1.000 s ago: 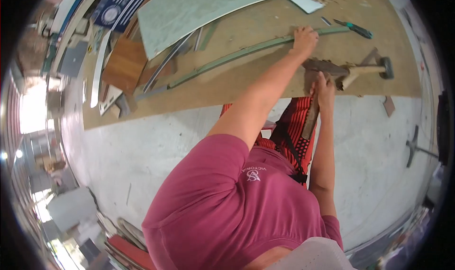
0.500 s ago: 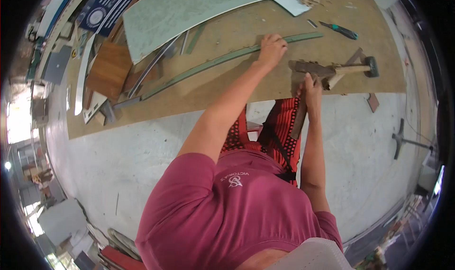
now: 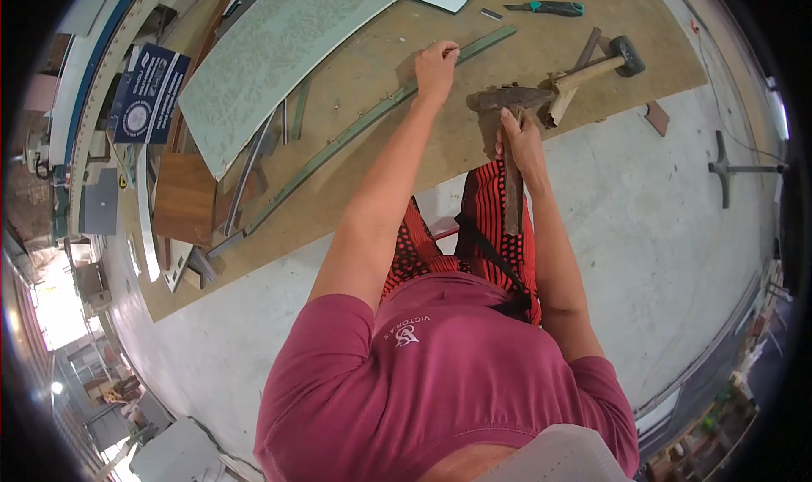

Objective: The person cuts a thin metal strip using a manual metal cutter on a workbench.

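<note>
Left hand [image 3: 436, 72] curled at narrow green strip [image 3: 364, 120], grip unclear | Right hand [image 3: 523, 144] grasping worn, dark-headed hammer [image 3: 512, 190]

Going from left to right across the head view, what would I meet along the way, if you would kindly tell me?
Blue printed board → left hand → right hand around the handle of a hammer → mallet → T-shaped metal piece.

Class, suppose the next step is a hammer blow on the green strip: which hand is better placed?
Probably the right. The right hand grips the hammer by its handle, while the left hand is at the green strip, seemingly better placed to steady it.
</note>
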A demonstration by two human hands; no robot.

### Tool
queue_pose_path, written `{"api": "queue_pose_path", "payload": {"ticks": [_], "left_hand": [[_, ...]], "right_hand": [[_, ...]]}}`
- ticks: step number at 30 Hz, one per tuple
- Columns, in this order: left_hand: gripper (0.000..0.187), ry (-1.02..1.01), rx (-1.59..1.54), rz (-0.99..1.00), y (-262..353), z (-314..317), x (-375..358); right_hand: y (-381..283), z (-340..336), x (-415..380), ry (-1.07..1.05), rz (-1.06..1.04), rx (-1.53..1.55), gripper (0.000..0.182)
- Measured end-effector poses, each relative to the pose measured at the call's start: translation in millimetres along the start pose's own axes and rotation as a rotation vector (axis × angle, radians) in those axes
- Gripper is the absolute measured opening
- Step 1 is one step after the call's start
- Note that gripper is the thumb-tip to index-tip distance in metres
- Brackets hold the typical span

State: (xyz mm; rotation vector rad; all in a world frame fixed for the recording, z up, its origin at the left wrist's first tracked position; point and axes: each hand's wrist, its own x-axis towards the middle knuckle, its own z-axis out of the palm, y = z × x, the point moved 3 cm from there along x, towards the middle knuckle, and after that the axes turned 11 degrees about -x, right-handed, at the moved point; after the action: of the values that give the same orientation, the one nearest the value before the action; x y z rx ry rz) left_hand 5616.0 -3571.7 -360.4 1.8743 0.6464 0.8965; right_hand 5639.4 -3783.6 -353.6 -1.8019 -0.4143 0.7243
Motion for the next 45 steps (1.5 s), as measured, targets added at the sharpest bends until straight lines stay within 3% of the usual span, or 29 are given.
{"api": "queue_pose_path", "payload": {"ticks": [9, 12, 14, 23, 33, 38, 40, 42, 45], "left_hand": [[0.016, 0.013, 0.073, 0.143, -4, 2, -1], [0.007, 0.01, -0.013, 0.164, -5, 5, -3], [0.006, 0.034, 0.115, 0.337, -2, 5, -5], [0.011, 0.124, 0.239, 0.54, 4, 8, -14], [0.02, 0.157, 0.371, 0.477, -4, 13, -16], [0.036, 0.16, 0.282, 0.383, -5, 11, -15], [0.038, 0.165, 0.285, 0.381, -4, 9, -15], [0.041, 0.17, 0.286, 0.38, -3, 9, -16], [0.043, 0.162, 0.299, 0.335, -3, 8, -15]], "right_hand": [[0, -1, 0, 0.002, 0.01, -0.005, 0.039], [1, -2, 1, 0.008, 0.006, -0.008, 0.039], [1, -3, 1, 0.011, -0.002, -0.023, 0.039], [2, -1, 3, 0.0, -0.008, 0.008, 0.038], [-1, 1, 0, 0.028, -0.023, -0.111, 0.036], [-15, 1, 12, 0.024, -0.136, -0.267, 0.036], [-27, -3, 29, 0.128, -0.222, -0.544, 0.044], [-58, 0, 30, 0.054, -0.147, -0.55, 0.049], [-79, -1, 63, 0.15, -0.387, -0.87, 0.055]]}}
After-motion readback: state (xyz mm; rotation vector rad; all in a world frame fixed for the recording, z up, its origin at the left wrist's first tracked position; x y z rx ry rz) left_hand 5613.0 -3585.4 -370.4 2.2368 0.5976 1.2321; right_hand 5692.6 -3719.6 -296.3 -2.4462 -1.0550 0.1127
